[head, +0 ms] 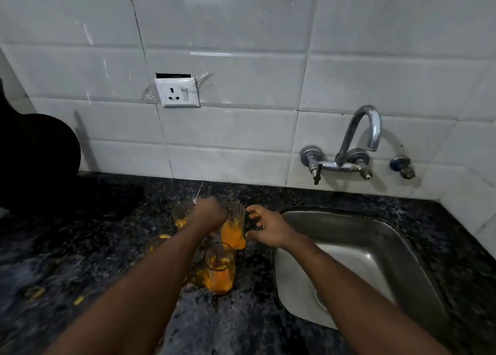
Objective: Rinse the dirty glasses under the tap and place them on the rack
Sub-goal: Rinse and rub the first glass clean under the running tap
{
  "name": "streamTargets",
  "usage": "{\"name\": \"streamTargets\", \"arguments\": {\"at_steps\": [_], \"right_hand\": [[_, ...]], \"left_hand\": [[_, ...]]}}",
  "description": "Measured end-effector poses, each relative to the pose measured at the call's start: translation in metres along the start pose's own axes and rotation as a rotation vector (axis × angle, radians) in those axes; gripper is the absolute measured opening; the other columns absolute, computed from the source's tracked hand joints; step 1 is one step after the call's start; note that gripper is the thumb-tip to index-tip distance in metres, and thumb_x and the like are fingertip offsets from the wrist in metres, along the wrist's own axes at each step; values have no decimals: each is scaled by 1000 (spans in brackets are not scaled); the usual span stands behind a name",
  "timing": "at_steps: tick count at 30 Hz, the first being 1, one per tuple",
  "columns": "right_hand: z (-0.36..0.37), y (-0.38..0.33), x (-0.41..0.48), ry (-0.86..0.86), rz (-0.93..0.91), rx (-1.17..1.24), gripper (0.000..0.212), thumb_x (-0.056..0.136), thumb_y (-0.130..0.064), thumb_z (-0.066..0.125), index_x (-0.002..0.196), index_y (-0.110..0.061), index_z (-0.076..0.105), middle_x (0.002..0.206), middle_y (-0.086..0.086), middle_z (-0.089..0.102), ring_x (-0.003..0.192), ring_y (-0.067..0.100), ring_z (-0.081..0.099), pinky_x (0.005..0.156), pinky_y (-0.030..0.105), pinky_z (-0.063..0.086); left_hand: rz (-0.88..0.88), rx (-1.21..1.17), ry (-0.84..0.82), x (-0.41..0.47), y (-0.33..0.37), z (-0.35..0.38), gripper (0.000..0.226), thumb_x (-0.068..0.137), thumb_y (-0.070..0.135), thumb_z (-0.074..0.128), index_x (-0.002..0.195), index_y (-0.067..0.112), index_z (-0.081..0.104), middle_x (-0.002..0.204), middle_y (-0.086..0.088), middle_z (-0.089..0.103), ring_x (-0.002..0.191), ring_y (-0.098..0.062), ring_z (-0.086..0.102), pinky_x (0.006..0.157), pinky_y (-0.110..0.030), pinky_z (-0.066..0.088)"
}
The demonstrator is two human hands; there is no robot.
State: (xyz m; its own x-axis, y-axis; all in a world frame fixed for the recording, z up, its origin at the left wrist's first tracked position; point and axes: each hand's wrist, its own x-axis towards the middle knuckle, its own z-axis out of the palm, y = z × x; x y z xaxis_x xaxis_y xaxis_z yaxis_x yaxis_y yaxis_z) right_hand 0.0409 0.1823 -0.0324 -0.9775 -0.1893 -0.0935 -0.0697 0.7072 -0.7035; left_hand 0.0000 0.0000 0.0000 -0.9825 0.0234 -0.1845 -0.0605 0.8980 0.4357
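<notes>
Several clear glasses smeared with orange residue stand on the dark speckled counter (80, 247), left of the sink (375, 236). My left hand (209, 215) is curled against the left side of the tall back glass (233, 228) and seems to grip it. My right hand (265, 227) hovers just right of that glass, fingers spread, thumb near its base. A nearer glass (219, 269) stands free in front. Another glass (181, 215) is behind my left hand, and a fourth (158, 240) is half hidden by my left forearm. No rack is in view.
A chrome wall tap (359, 140) arches over the steel sink, with no water running. A second small valve (402, 167) sits to its right. A black round object (37, 150) leans at the far left. A wall socket (177, 92) is above the glasses. Orange scraps (77, 299) lie on the counter.
</notes>
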Motion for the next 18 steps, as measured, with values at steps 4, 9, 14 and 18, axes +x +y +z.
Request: {"name": "streamTargets", "arguments": {"at_steps": [4, 9, 14, 18], "right_hand": [[4, -1, 7, 20, -54, 91, 93, 75, -34, 83, 149, -22, 29, 141, 4, 53, 128, 22, 51, 102, 32, 45], [-12, 17, 8, 245, -10, 286, 101, 63, -36, 90, 145, -25, 33, 129, -3, 62, 116, 17, 61, 101, 38, 49], [-51, 51, -11, 533, 21, 398, 71, 56, -28, 94, 115, -26, 55, 104, -7, 70, 96, 9, 68, 89, 38, 56], [-98, 83, -34, 644, 78, 351, 66, 59, -24, 92, 113, -26, 55, 99, -10, 69, 95, 8, 67, 83, 25, 54]], "left_hand": [[54, 67, 54, -1, 22, -1, 19, 92, 17, 53, 86, 3, 64, 98, -17, 68, 92, -33, 68, 77, -40, 60], [231, 75, 100, 2, 73, 1, 29, 93, 23, 53, 69, 8, 47, 99, -20, 66, 84, -34, 62, 67, -38, 48], [348, -33, 49, 7, 127, 25, 46, 95, 39, 53, 57, 14, 46, 70, -10, 61, 68, -25, 55, 59, -31, 40], [321, -562, -107, 13, 161, 46, 46, 97, 43, 51, 71, 11, 72, 72, -8, 74, 73, -24, 70, 72, -33, 53]]}}
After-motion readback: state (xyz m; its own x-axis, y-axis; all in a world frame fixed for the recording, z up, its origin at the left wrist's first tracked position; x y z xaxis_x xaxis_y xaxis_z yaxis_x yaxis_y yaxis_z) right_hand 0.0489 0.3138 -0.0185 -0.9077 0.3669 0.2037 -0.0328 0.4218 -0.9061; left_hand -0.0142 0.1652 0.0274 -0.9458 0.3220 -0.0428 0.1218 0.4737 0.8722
